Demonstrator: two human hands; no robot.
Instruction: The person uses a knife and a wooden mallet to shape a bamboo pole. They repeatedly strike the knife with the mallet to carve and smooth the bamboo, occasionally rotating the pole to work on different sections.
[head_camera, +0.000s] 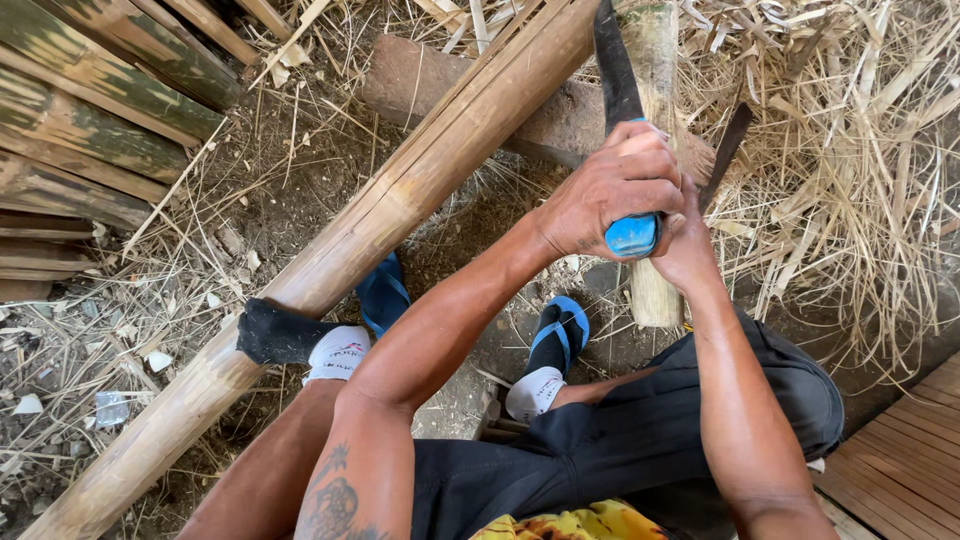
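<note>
While closed tight, left hand (615, 185) fingers (640, 165) wrap knife handle (632, 235) — right hand (688, 240) beside.

Straw-littered dirt floor (130, 330), sunlit

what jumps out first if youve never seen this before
Both hands meet at upper right: the left hand wraps the blue handle of a dark blade pointing up, with the right hand pressed beside it against an upright bamboo piece. A long split bamboo pole runs diagonally across the ground from lower left to top centre, over one socked foot. Dry bamboo shavings pile up on the right.
</note>
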